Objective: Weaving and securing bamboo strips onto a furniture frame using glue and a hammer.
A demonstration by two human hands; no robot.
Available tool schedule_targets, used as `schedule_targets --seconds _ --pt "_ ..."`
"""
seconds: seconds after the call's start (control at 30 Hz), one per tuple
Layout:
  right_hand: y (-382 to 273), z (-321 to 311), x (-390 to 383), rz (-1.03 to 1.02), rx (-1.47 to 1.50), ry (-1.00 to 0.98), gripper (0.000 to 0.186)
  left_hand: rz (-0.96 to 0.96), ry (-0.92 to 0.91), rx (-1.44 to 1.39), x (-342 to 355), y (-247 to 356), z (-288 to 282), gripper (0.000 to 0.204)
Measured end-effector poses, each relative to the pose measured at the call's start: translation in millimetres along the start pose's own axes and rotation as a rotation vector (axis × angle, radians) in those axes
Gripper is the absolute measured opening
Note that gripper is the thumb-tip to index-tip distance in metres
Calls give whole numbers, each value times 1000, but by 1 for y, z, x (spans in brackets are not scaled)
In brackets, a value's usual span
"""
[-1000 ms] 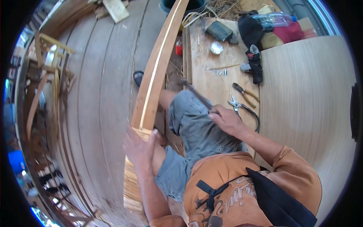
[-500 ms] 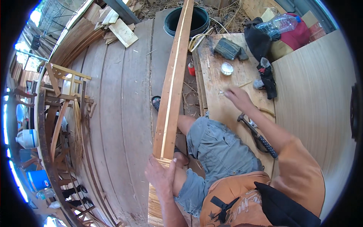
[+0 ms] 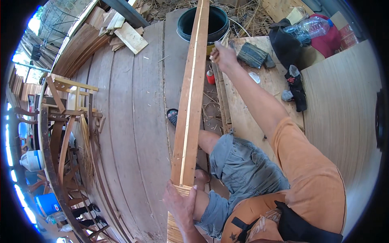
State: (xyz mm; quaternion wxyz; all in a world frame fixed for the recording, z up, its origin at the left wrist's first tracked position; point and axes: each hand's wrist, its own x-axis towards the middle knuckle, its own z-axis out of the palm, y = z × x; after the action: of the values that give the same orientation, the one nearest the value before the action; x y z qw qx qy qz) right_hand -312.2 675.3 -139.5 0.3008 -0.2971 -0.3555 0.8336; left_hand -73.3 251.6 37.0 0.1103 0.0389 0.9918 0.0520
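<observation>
A long brown board (image 3: 196,97) with a pale strip down its middle slants up from my lap over the rim of a dark bucket (image 3: 184,22). Rows of thin pale strips (image 3: 175,229) are wrapped around its near end. My left hand (image 3: 179,202) is closed around the board there, thumb on top. My right hand (image 3: 225,57) is reached out beside the bucket, fingers curled, next to some loose pale strips (image 3: 224,38). Whatever it pinches is too small to make out.
On the wooden bench at right are a dark block (image 3: 252,55), a small white container (image 3: 254,77) partly behind my forearm, and a black cloth item (image 3: 296,89). A red bottle (image 3: 210,77) stands beside the bench. Wooden frames (image 3: 71,109) stand at left.
My right hand has moved from over the bench, up and left to beside the bucket. My left hand keeps its hold on the board. The hammer is now hidden from view.
</observation>
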Motion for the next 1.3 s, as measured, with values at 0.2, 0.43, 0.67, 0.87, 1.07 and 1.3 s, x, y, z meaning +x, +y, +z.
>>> schedule_targets --seconds 0.2,0.43,0.67,0.87,1.07,1.3 --pt "5 -71 -26 -19 -331 -8 18 17 -8 -16 17 -17 -23 82" --pt "-18 -89 -10 20 -632 -222 15 113 78 -71 65 -50 -67 82" --pt "-10 -101 -2 -14 -856 -251 24 73 -9 -98 57 -42 -61 87" --pt "-19 -119 -42 -302 -1060 -140 28 52 -60 -112 38 -22 -15 77" --pt "-97 -154 -114 -261 -829 -31 24 107 -102 -335 45 -45 3 77" --pt "-144 -259 -164 -482 -1236 186 27 -1 -506 -828 76 -78 -23 66"
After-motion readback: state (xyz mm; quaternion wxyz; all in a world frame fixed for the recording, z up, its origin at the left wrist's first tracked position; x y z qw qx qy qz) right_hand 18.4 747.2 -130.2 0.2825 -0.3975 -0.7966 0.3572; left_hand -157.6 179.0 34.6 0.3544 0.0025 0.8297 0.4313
